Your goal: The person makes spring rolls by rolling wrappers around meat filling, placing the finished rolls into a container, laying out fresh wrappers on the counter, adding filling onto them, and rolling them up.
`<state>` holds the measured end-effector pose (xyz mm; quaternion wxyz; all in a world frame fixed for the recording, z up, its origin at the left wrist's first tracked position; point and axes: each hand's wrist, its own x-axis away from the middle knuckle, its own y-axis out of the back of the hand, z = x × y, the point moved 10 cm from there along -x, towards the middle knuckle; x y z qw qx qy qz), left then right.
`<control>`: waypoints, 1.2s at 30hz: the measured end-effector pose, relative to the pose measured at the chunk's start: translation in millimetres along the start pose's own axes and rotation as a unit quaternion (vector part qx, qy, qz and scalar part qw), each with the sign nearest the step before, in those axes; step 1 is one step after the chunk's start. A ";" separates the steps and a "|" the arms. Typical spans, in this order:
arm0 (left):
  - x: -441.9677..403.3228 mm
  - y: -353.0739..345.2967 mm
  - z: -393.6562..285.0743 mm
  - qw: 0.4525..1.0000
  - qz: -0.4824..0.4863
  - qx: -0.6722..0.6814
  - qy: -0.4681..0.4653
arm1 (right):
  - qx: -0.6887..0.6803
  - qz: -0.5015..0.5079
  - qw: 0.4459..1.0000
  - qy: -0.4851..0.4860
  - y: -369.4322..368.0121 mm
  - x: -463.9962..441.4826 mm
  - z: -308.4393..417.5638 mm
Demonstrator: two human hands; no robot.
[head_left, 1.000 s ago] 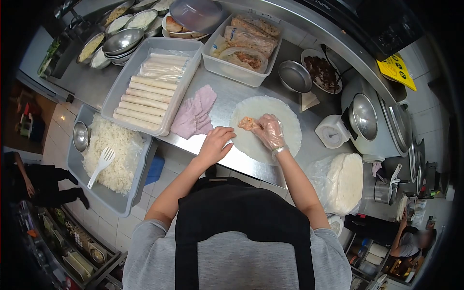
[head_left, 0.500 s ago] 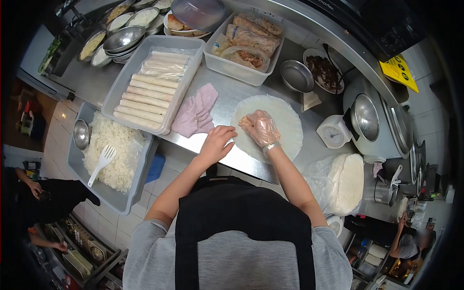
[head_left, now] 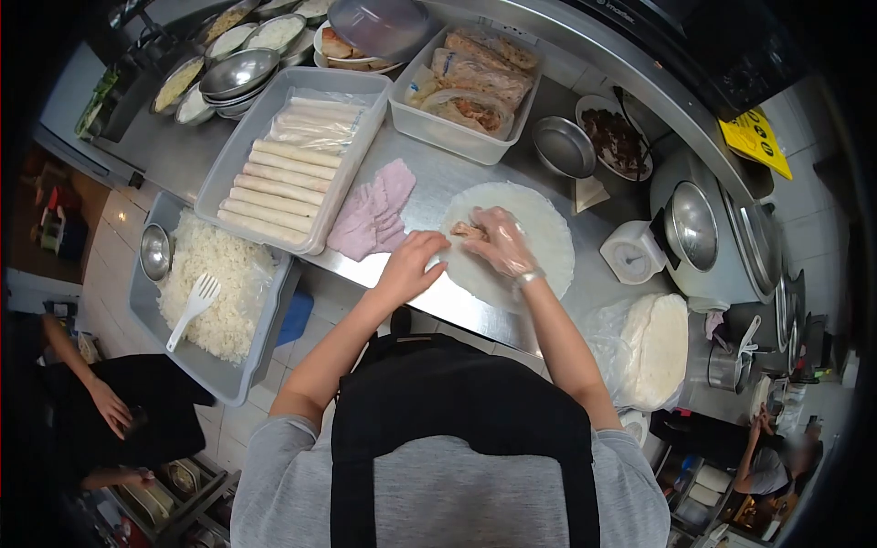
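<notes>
A round, thin white wrapper [head_left: 539, 239] lies flat on the steel counter in front of me. Orange-brown filling [head_left: 469, 231] sits on its left part. My right hand [head_left: 500, 242], in a clear plastic glove, has its fingers on and around that filling. My bare left hand [head_left: 413, 263] rests at the wrapper's left edge, fingers bent and slightly apart, with nothing visible in it. A pink cloth [head_left: 373, 212] lies just behind and left of my left hand.
White rolls fill a tub [head_left: 385, 84]; bagged filling is in another box [head_left: 501, 151]. Rice lies in a grey tub [head_left: 144, 315] at left. A scale [head_left: 630, 251] and stacked wrappers [head_left: 654, 352] stand at right. Two people [head_left: 137, 402], [head_left: 767, 466] are nearby.
My right hand has shifted and turned slightly over the filling, which now looks more spread out. My left hand has barely moved. At lower left, another person has come further into view.
</notes>
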<state>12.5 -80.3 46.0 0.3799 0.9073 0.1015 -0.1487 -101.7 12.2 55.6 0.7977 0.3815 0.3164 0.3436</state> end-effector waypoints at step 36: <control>-38.0 -9.1 21.9 0.998 0.045 -0.044 0.011 | 0.121 -0.043 0.992 -0.016 -13.7 8.1 3.7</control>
